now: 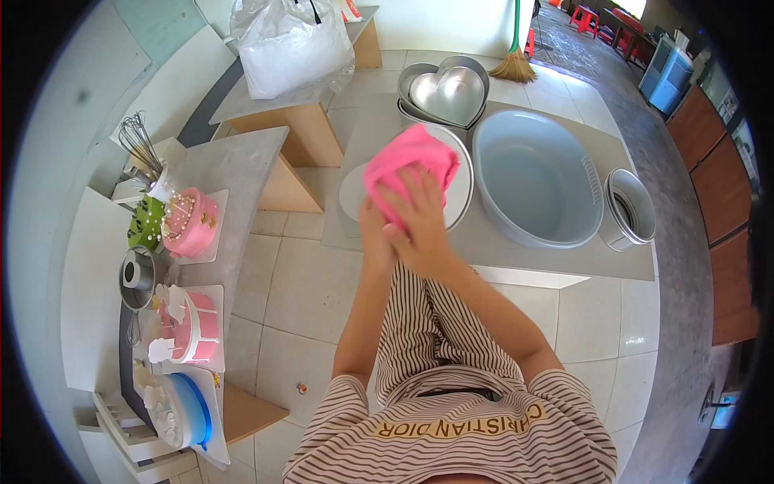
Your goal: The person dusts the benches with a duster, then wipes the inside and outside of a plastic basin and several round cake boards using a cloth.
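Observation:
A bunched pink cloth (435,153) is between my two hands, above the low table. My right hand (421,222) lies over the near side of it, fingers bent and pressed into the fabric. From the left, my left hand (376,230) holds the cloth's lower edge; its fingers are mostly hidden behind the cloth and the right hand. Whether something is wrapped inside cannot be seen. Behind the cloth are a round, pale, rimmed pan or plate (460,189) and a flat white disc (351,194). Heart-shaped metal cake pans (459,93) sit nested just beyond.
A grey-blue plastic basin (536,177) and nested round cake tins (633,206) stand to the right on the grey table (516,256). Decorated cakes (197,327), a tube pan (139,278) and whisks (139,141) line the left table. Farther back are a plastic bag (290,60) and a broom (514,64).

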Tool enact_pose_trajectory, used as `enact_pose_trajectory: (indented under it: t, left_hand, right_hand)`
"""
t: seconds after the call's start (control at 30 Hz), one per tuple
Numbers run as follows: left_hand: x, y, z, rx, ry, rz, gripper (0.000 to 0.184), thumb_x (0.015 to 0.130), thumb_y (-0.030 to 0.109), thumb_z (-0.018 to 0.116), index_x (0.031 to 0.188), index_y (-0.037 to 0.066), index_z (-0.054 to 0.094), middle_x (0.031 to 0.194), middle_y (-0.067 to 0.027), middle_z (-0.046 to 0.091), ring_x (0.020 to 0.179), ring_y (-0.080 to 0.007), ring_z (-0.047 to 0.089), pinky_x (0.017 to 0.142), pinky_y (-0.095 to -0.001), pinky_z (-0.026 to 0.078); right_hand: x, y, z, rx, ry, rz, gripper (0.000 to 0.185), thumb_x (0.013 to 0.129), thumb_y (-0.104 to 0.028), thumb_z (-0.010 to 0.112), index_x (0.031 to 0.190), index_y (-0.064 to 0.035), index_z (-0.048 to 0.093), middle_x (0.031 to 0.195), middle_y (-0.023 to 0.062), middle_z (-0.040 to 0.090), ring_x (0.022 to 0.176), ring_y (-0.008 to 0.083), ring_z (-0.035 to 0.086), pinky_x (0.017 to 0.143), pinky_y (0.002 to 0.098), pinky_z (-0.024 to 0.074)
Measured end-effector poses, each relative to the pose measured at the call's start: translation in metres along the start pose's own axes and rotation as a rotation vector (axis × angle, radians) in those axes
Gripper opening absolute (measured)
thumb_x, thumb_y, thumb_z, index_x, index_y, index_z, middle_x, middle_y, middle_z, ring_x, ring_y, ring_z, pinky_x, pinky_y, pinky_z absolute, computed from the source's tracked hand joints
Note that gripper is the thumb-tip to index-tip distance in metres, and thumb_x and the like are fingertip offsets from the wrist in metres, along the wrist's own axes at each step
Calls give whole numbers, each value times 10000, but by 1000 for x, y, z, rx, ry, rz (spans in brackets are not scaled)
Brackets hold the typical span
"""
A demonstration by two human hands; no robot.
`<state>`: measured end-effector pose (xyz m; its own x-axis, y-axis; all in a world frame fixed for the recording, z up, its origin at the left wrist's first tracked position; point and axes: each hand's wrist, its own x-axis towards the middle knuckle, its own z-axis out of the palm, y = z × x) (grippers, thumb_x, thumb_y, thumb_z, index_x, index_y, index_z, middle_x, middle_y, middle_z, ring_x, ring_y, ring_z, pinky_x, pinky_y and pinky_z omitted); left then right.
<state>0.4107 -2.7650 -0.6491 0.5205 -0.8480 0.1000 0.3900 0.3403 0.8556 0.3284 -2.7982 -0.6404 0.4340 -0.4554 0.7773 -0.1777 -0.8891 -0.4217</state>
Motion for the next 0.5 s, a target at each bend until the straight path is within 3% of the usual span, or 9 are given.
enact_pose_trajectory:
  t: [0.03, 0.07, 0.2, 0.33, 0.4, 0.5]
  left_hand:
    - [1, 10, 3, -103, 55, 34, 384, 874, 300, 369, 1017, -43, 465, 960, -85, 515, 862, -133, 485, 737, -247, 403]
    - [2, 19, 6, -207, 107, 71, 361, 877, 289, 371, 958, -38, 500, 879, -51, 532, 776, -90, 478, 678, -219, 400]
    - [-10, 27, 2, -129, 57, 31, 355, 880, 283, 360, 959, -33, 499, 871, -44, 531, 776, -89, 476, 676, -216, 400]
    - [-1, 17, 2, 60, 50, 116, 379, 878, 311, 348, 986, -26, 484, 917, -84, 530, 881, -134, 507, 748, -262, 426]
    - [5, 26, -5, -221, 87, 100, 406, 878, 323, 342, 1012, -40, 463, 955, -97, 520, 890, -154, 506, 776, -270, 412]
    - [4, 32, -18, -197, -29, 79, 452, 877, 337, 327, 1097, -51, 404, 1085, -125, 466, 978, -195, 468, 844, -303, 371]
  right_hand:
    - [-4, -4, 6, 4, -74, -72, 451, 758, -270, 446, 1157, -61, 414, 1182, 197, 351, 1139, 429, 228, 952, 508, 106]
    - [-3, 2, 8, 0, -69, -73, 451, 758, -270, 446, 1157, -61, 414, 1182, 197, 351, 1139, 429, 228, 952, 508, 106]
    - [25, 37, 4, -80, 155, 129, 407, 729, -157, 428, 1132, -102, 453, 1189, 197, 359, 1139, 412, 246, 955, 509, 111]
    - [32, 5, 8, 59, 79, -41, 406, 726, -140, 431, 1130, -112, 457, 1164, 162, 406, 1129, 401, 274, 957, 494, 136]
    - [12, -14, 10, -5, -11, -174, 398, 722, -156, 449, 1116, -103, 469, 1164, 147, 411, 1118, 394, 294, 948, 493, 162]
    - [-12, 23, 10, -117, -24, -95, 369, 734, -183, 459, 1092, -102, 491, 1164, 144, 410, 1113, 384, 304, 941, 500, 174]
